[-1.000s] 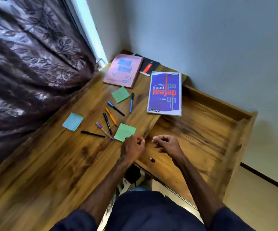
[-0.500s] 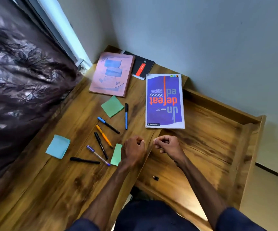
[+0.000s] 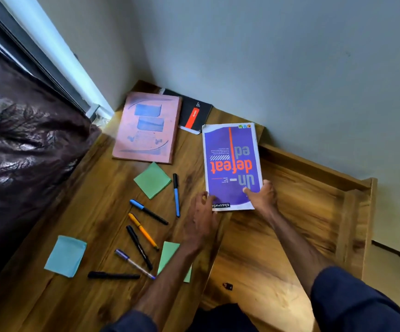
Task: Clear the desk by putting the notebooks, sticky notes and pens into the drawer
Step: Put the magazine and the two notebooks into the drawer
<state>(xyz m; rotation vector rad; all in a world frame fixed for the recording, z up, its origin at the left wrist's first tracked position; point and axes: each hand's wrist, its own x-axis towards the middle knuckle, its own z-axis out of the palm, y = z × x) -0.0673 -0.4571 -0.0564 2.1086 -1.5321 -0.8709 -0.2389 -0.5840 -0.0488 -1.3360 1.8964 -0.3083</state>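
Note:
A purple notebook (image 3: 231,161) lies at the desk's right edge, partly over the open wooden drawer (image 3: 297,212). My right hand (image 3: 263,196) grips its near right corner, thumb on the cover. My left hand (image 3: 202,212) touches its near left corner with loose fingers. A pink notebook (image 3: 147,127) and a black notebook (image 3: 195,112) lie at the back. Several pens (image 3: 144,230) are scattered mid-desk. Two green sticky pads (image 3: 153,180) (image 3: 168,254) and a blue sticky pad (image 3: 66,255) lie among them.
A dark curtain (image 3: 22,149) hangs along the desk's left side. The wall (image 3: 266,56) closes the back. A small dark object (image 3: 227,286) lies on the drawer floor near me.
Both hands moved forward from the drawer's front edge to the purple notebook. The right hand took hold of its corner. The camera view shifted closer and downward.

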